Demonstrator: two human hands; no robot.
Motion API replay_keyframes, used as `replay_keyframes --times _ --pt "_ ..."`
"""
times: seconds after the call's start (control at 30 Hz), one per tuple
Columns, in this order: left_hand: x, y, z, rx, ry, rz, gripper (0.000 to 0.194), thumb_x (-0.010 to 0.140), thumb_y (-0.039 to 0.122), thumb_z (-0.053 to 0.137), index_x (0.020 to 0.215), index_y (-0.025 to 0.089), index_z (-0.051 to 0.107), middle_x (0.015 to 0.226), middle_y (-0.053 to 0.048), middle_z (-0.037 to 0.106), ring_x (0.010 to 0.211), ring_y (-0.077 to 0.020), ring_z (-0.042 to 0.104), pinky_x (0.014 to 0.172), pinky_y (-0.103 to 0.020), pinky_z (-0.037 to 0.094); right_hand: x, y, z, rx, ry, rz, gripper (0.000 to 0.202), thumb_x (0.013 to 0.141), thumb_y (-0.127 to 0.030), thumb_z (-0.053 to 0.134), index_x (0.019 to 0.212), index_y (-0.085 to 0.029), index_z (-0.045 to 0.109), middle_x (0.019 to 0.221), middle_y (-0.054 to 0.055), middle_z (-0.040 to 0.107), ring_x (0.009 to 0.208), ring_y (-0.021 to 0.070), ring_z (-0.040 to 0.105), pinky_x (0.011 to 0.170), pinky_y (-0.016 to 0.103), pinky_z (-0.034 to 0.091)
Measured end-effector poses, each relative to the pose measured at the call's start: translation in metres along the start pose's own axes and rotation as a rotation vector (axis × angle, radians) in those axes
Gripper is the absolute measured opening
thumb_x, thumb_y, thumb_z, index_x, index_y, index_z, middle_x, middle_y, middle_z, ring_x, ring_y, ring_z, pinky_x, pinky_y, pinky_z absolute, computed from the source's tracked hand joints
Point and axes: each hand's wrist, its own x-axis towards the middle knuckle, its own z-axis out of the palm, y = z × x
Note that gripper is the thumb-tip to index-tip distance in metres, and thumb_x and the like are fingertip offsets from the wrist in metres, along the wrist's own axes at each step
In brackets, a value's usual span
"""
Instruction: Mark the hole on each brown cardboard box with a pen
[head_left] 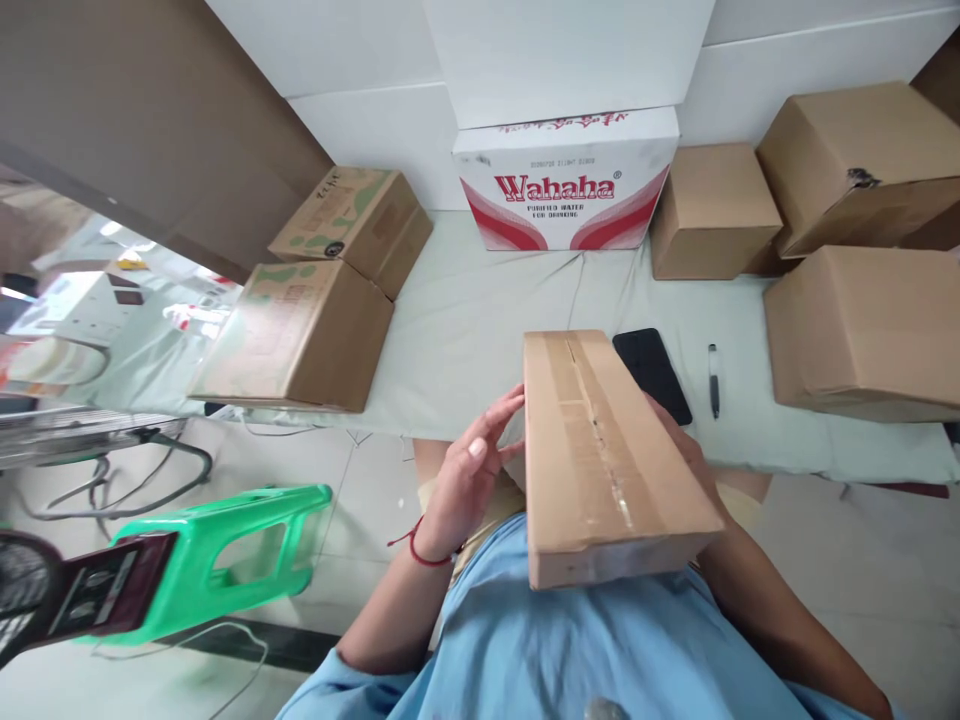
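Note:
A long cardboard box (615, 440), taped along its top seam, is held between my two hands just in front of my body. My left hand (480, 460) bears on the box's left side with its fingers, its thumb standing off the cardboard; a red string bracelet is on that wrist. On the opposite side is my right hand (686, 440), whose fingers are mostly hidden behind the box. The far end of the box reaches over the table's front edge, close to a black phone (652, 375).
A pen (713, 380) lies right of the phone on the pale cloth-covered table (442, 330). Brown cartons (337, 340) stand at left, more cartons (862, 330) at right, and a white Wahaha carton (562, 185) at the back. A green stool (225, 560) is low at left.

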Motion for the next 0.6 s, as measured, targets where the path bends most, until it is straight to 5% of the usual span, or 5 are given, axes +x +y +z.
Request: replay_keyframes --times 0.17,0.3,0.4,0.5,0.6 --pt "0.005 0.009 0.008 -0.011 0.049 -0.078 0.064 0.097 0.063 0.076 0.154 0.035 0.067 0.169 -0.004 0.056 0.160 -0.0368 0.045 0.124 -0.043 0.047 0.006 -0.006 0.004 0.135 -0.104 -0.058 0.048 0.098 -0.049 0.082 0.145 -0.045 0.074 0.169 0.000 0.058 0.158 0.0303 0.054 0.126 0.051 0.052" --pt "0.006 0.009 0.008 -0.034 -0.006 -0.253 0.077 0.096 0.051 0.082 0.166 0.040 0.052 0.171 -0.004 0.053 0.146 -0.0328 0.059 0.113 -0.039 0.051 0.014 0.004 -0.003 0.136 -0.108 -0.053 0.054 0.097 -0.049 0.083 0.149 -0.043 0.071 0.170 0.002 0.056 0.161 0.0309 0.050 0.131 0.053 0.046" --pt "0.008 0.007 0.012 -0.004 -0.014 -0.337 0.084 0.098 0.062 0.075 0.172 0.040 0.041 0.166 -0.007 0.057 0.141 -0.0341 0.061 0.108 -0.041 0.054 0.018 0.007 -0.013 0.069 -0.109 -0.091 0.050 0.101 -0.044 0.079 0.150 -0.044 0.070 0.172 0.001 0.054 0.162 0.0292 0.048 0.132 0.052 0.045" --pt "0.013 0.007 0.023 0.122 0.036 -0.326 0.086 0.096 0.065 0.077 0.169 0.033 0.044 0.159 -0.012 0.060 0.142 -0.0365 0.060 0.111 -0.045 0.053 0.021 0.004 -0.024 0.004 -0.150 -0.119 0.047 0.104 -0.036 0.074 0.150 -0.047 0.069 0.174 -0.003 0.051 0.164 0.0269 0.045 0.133 0.049 0.045" --pt "0.018 0.001 0.040 0.263 0.168 -0.227 0.089 0.089 0.051 0.090 0.164 0.032 0.047 0.161 -0.013 0.056 0.145 -0.0368 0.058 0.113 -0.047 0.054 0.023 0.004 -0.033 -0.049 -0.162 -0.069 0.050 0.105 -0.037 0.073 0.154 -0.046 0.066 0.172 -0.002 0.054 0.165 0.0285 0.044 0.131 0.052 0.047"
